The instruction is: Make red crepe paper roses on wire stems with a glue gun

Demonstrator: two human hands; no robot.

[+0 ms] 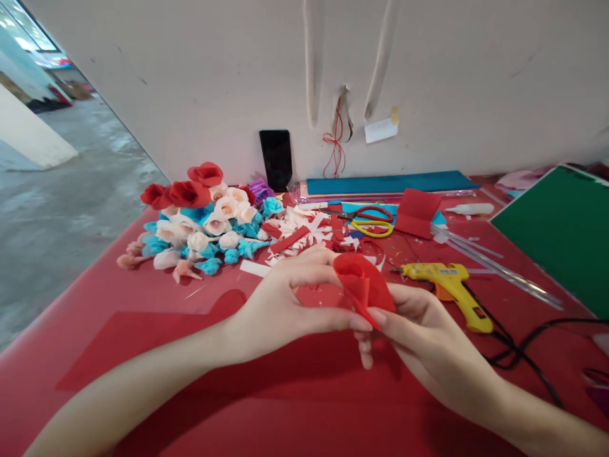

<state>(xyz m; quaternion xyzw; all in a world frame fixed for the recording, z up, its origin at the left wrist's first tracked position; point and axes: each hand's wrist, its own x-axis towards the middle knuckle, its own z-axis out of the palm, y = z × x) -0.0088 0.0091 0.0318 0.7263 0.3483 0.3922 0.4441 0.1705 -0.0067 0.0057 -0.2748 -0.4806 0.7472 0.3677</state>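
A red paper flower (364, 285), rolled at its centre with petals flaring out, is held between both hands above the red table. My left hand (295, 298) grips it from the left, thumb at the narrow base and fingers behind the petals. My right hand (423, 336) pinches the same base from the right, its thumb in front. Under my left forearm lies a red paper sheet (143, 336). A yellow glue gun (450, 282) rests on its side to the right of the flower.
Finished paper flowers (204, 228) are piled at the left. Behind my hands lie paper scraps (304, 231), scissors (371, 222) and a red paper piece (417, 212). A black phone (276, 160) leans on the wall. The green board (561, 235) and black cable (528, 349) are at right.
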